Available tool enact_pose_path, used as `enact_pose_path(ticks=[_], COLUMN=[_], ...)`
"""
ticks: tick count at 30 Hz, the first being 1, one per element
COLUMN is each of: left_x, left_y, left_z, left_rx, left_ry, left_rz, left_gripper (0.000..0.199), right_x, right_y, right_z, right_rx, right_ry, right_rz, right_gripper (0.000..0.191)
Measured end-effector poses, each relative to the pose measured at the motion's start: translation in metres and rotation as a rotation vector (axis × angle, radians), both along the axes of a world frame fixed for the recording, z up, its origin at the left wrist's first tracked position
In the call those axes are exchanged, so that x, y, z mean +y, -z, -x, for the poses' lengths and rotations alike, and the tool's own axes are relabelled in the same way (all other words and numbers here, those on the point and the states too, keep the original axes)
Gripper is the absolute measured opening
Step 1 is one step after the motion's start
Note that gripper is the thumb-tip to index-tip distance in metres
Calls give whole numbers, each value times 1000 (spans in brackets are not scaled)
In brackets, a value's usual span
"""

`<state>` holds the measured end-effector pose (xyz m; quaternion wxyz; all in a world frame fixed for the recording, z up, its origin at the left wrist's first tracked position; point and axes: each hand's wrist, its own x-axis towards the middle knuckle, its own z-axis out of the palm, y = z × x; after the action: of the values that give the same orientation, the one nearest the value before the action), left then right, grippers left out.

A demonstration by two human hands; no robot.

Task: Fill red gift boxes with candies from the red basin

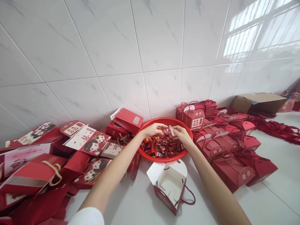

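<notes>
A red plastic basket (161, 160) full of red-wrapped candies (158, 148) sits on the floor against the wall. Over its far half, my left hand (155, 128) has its fingers curled at a red wrapped candy (166, 131). My right hand (182, 136) pinches a small piece with a white edge (172, 130) right beside it; whether this is part of the same candy I cannot tell. In front of the basket stands an open red gift box (165, 201), white inside, flaps spread, with a dark red cord handle (190, 200).
Closed red gift boxes (232, 170) with cords stand in rows at the right. Assorted red boxes (77, 164) are piled at the left. Farther right are a cardboard box (259, 101) and a heap of dark red cords (278, 128). Behind rises a tiled wall (161, 47).
</notes>
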<state>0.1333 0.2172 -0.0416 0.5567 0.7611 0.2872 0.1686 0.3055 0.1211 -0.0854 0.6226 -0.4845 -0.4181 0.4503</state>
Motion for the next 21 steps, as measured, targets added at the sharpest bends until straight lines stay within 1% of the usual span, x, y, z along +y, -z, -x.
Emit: enact_pose_path(ticks=[4,7,11,14,17,19,21], left_x=[-2,-1,1,3,4,3,-1], left_y=[-2,-1,3,7,9,9,7], left_z=[3,4,8,12,15,15,12], left_rx=[-28,-33,-10,28,79,133,219], left_ry=[31,37,-11,22,36,28,48], left_rz=[-43,-23,13,29,-69,-184,-296], left_gripper=[40,41,38,44,50,50,48], right_x=[-2,-4,-4,-3,-2,-1,0], right_y=[-1,-2,-3,-3,-2,-1,1], right_z=[-1,-1,0,0,0,-1,-2], right_rx=[23,23,-1,-13,-27,-40,-52], right_ry=[-20,-14,1,15,43,58,61], right_rz=[-19,-11,7,17,15,9,2], right_gripper=[27,24,18,17,15,15,16])
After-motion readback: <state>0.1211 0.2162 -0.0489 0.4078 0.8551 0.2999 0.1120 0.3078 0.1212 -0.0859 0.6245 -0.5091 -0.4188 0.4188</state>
